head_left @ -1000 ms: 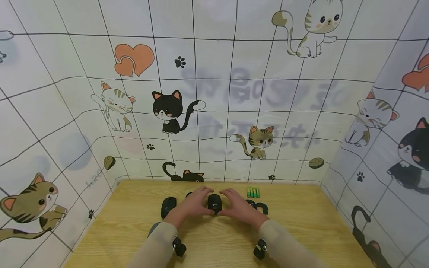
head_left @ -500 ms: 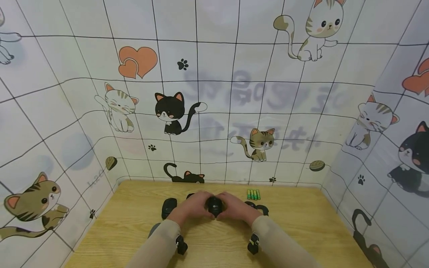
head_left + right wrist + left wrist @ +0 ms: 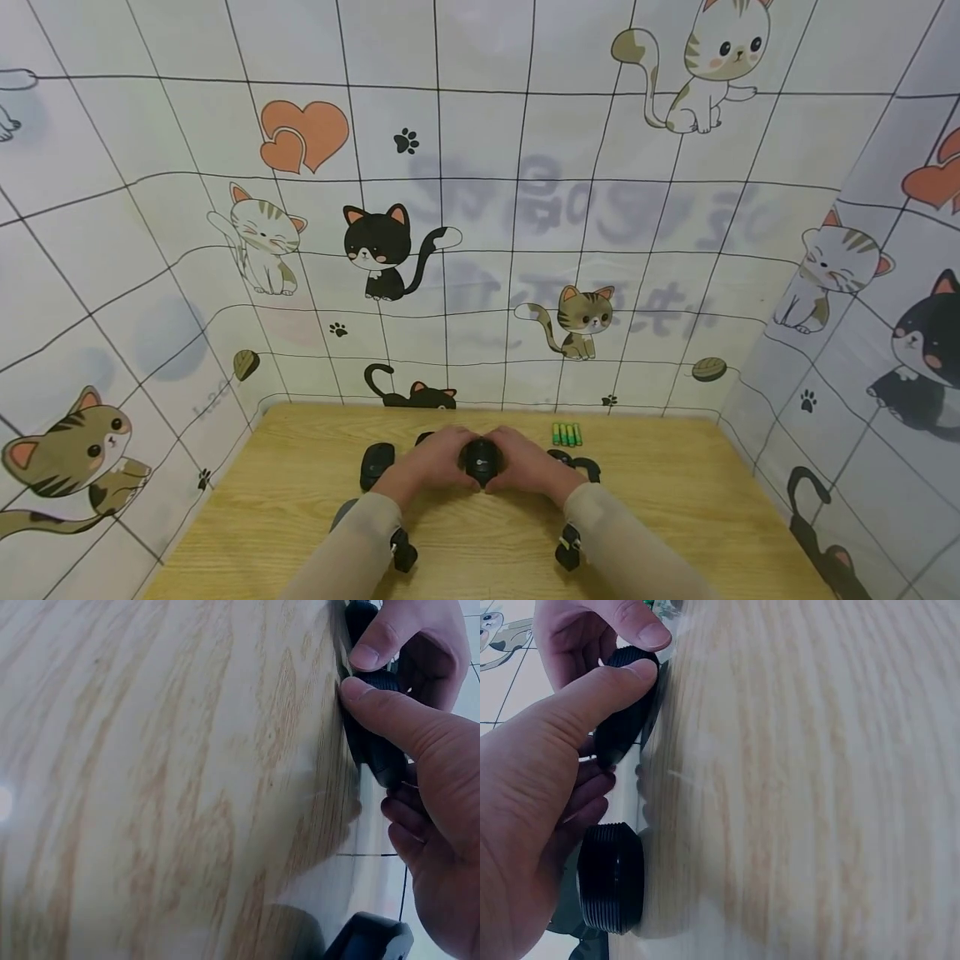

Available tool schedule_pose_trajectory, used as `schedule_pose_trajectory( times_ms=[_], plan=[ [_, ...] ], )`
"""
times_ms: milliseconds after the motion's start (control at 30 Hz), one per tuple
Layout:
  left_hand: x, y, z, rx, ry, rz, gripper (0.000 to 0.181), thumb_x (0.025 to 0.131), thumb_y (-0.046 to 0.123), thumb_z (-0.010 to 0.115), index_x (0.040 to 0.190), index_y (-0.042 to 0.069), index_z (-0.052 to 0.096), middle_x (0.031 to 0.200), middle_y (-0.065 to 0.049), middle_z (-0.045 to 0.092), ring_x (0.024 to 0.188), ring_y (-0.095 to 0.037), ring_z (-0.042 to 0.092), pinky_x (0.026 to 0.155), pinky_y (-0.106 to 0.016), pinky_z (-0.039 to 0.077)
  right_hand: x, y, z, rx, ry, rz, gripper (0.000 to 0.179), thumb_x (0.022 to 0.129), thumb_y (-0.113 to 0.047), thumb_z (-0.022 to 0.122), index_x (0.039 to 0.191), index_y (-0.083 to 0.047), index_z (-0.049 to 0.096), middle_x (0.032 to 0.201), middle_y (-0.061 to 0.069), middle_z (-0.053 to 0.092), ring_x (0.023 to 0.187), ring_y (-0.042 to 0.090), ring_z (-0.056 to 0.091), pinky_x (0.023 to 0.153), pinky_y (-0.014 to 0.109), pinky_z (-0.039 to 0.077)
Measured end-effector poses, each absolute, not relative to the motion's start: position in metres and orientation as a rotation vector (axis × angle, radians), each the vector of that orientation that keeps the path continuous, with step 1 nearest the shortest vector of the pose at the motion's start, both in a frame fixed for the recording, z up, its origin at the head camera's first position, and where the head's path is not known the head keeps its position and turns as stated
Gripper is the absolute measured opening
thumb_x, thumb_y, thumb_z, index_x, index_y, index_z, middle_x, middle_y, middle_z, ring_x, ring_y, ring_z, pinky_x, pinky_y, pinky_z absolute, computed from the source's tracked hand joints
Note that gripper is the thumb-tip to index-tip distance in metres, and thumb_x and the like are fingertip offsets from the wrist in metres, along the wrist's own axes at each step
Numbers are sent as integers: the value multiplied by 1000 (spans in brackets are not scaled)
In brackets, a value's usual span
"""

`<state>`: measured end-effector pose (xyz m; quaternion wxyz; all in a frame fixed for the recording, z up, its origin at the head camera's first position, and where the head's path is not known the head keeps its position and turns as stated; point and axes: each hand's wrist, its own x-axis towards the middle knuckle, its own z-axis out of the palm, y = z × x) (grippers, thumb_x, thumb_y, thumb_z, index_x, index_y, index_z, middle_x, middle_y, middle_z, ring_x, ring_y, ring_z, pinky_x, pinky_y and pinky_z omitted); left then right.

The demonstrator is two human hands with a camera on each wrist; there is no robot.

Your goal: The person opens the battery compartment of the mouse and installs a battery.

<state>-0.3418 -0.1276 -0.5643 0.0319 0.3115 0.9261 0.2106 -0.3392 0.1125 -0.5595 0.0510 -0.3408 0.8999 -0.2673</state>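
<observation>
A dark, rounded computer mouse (image 3: 482, 461) with a small pale logo is between both hands at the middle of the table. My left hand (image 3: 442, 457) grips it from the left and my right hand (image 3: 525, 462) from the right. In the left wrist view the mouse (image 3: 626, 712) is tilted close over the table edge line, the left thumb on its near side and ribbing at its end. The right wrist view has both thumbs pressing the mouse (image 3: 375, 746) side by side, with other fingers behind it. Its underside is mostly hidden.
Another black mouse (image 3: 377, 465) lies left of the hands, and a grey-black object (image 3: 342, 512) is partly under the left sleeve. Several green batteries (image 3: 567, 434) lie at the back right. A black curved object (image 3: 588, 468) sits beside the right wrist. Cat-printed sheeting (image 3: 480, 333) encloses the wooden table.
Both hands have come inward from beside the mouse and now grip it. The mouse has tipped, and its outline looks rounder. Over the last half second little has moved.
</observation>
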Motion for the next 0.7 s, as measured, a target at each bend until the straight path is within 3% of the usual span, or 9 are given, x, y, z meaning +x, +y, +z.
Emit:
schedule_pose_trajectory(
  times_ms=[267,700],
  plan=[
    [-336,-130,-566,929,2917,679,90,86,53,96,160,19,57,159,-3,58,149,-27,52,121,-50,47,-335,118,-556,-1016,2766,-896,82,82,-26,103,150,-9,60,146,5,60,136,26,60,117,51,51],
    [-315,-127,-566,1066,2922,832,88,86,41,97,158,13,55,157,-4,55,147,-25,53,118,-48,51,-311,135,-554,-1058,2731,-1036,88,87,-30,99,160,-13,53,156,0,52,145,24,54,119,53,49]
  ],
)
